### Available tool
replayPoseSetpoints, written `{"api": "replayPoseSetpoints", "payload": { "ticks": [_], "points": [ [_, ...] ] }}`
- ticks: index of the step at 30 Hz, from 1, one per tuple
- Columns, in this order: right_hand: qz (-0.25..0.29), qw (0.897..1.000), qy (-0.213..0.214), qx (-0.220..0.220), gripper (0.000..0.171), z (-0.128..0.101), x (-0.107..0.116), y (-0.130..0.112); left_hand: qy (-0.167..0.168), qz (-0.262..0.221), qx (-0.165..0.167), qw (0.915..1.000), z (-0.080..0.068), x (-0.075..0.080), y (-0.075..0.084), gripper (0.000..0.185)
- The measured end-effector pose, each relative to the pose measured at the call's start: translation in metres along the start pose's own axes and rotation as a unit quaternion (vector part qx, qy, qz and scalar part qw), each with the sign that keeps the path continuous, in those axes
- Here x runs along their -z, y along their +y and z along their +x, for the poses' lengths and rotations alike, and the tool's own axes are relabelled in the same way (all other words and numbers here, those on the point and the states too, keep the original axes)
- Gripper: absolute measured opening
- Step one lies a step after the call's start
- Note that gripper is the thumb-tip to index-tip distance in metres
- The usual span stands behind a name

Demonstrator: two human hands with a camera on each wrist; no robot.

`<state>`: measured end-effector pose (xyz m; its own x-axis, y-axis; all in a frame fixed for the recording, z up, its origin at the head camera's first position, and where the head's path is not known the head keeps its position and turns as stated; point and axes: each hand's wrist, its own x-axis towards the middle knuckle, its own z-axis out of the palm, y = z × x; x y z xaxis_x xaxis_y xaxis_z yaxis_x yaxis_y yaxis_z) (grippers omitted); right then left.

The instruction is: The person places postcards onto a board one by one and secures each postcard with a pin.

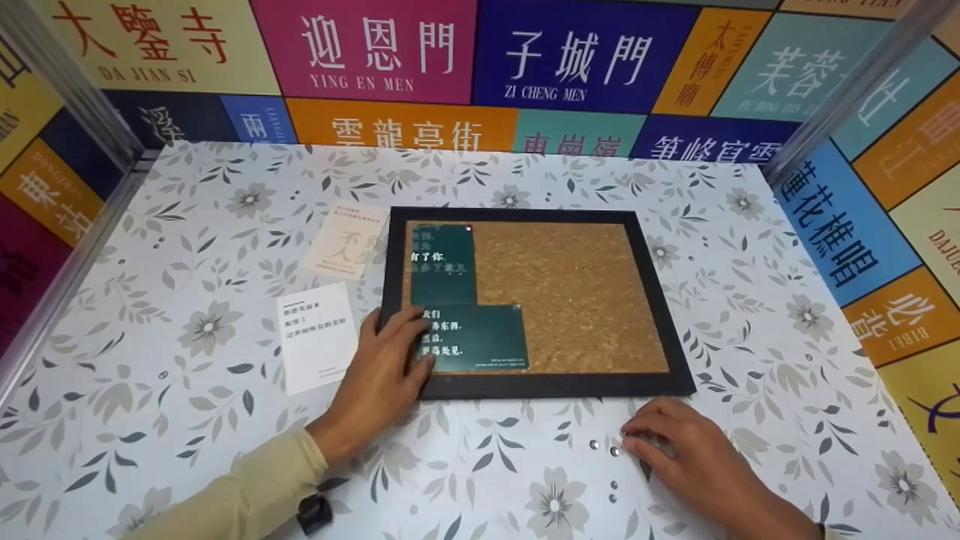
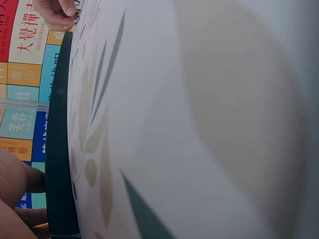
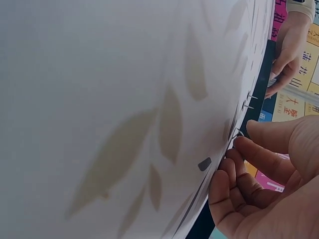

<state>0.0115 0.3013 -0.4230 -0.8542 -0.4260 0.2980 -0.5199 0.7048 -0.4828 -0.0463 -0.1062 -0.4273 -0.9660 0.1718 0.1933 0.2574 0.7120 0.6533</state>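
Note:
A black-framed cork board (image 1: 540,386) lies on the flowered table (image 1: 187,225). Two dark green cards with white writing sit on the cork, one upright (image 1: 442,262) and one lengthwise (image 1: 480,337) below it. My left hand (image 1: 394,356) rests on the board's lower left corner, its fingers pressing the left end of the lower card. In front of the board my right hand (image 1: 645,442) lies on the table, and its fingertips (image 3: 249,149) pinch a small metal pushpin (image 3: 238,133). The left wrist view catches that hand (image 2: 55,12) from afar, with the pin (image 2: 76,19) at its fingertips.
Several loose pushpins (image 1: 613,491) lie on the table left of my right hand. A white card (image 1: 319,337) and a beige card (image 1: 345,241) rest to the left of the board. Colourful printed walls (image 1: 480,52) close in the table at the back and both sides.

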Motion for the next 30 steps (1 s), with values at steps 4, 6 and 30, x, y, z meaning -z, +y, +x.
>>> {"api": "replayPoseSetpoints", "payload": {
  "ticks": [4, 6, 30],
  "points": [
    [-0.003, 1.0, -0.021, -0.016, 0.026, 0.003, 0.002, -0.002, -0.001, -0.001, -0.001, 1.0, 0.0, 0.0, 0.0, 0.045],
    [-0.004, 0.999, -0.032, -0.027, 0.026, 0.004, 0.002, -0.002, -0.002, -0.001, 0.001, 1.0, -0.001, 0.0, 0.0, 0.045],
    [0.062, 0.998, 0.019, 0.013, 0.029, 0.026, -0.001, -0.004, -0.005, 0.006, 0.003, 1.0, 0.0, 0.001, 0.0, 0.046]
  ]
}}
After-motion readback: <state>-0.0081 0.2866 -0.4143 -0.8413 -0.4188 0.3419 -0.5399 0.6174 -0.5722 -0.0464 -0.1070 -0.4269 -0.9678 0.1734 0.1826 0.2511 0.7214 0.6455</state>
